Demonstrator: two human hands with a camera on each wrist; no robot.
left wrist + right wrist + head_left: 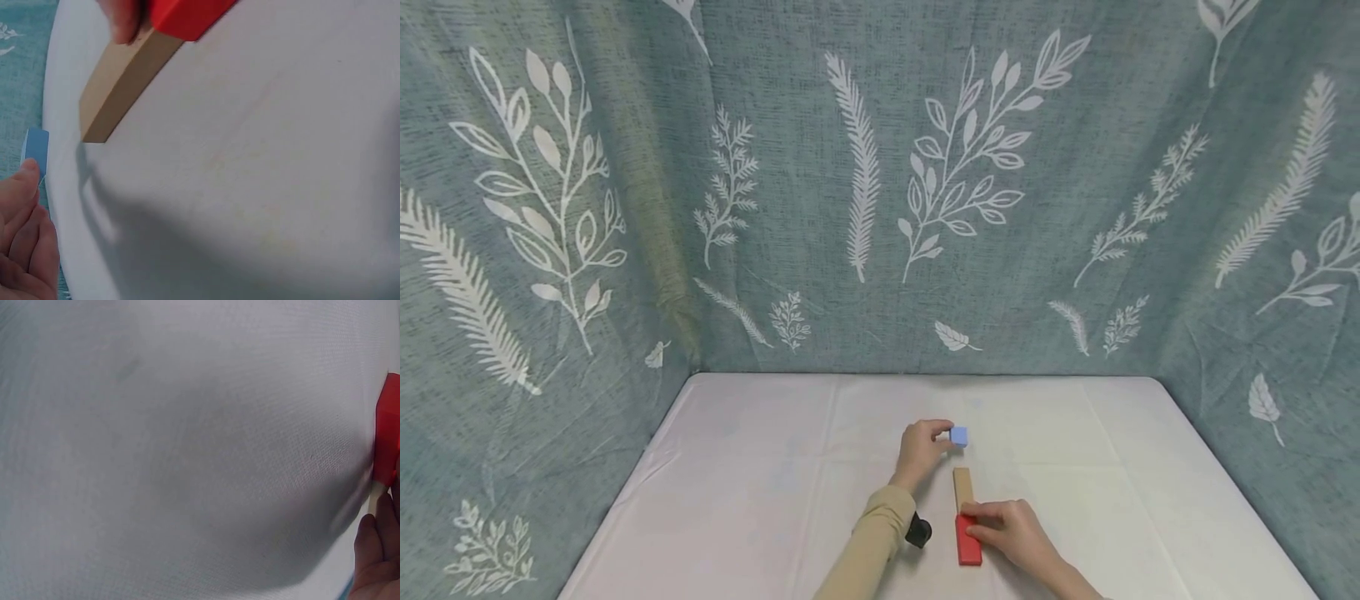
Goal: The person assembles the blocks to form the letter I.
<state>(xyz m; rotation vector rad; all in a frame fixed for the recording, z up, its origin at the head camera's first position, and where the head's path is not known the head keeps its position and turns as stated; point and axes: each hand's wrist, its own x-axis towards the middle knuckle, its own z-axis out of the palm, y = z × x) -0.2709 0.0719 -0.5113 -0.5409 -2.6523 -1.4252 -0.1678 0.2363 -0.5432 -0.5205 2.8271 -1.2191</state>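
My left hand (919,454) pinches a small blue block (958,437) between thumb and fingers, beyond the far end of the wooden block. In the left wrist view the blue block (35,150) is at the tip of the left thumb. A long red block (969,550) lies on the table, end to end with a plain wooden block (962,487) that points away from me. With thumb and fingers, my right hand (1018,533) grips the red block near where the two meet. Only part of the red block (387,431) shows in the right wrist view.
A white cloth covers the table (745,475). Green-blue curtains (790,208) with white leaf prints hang at the back and both sides. A black device (918,531) sits at the left wrist, beside the beige sleeve (868,542).
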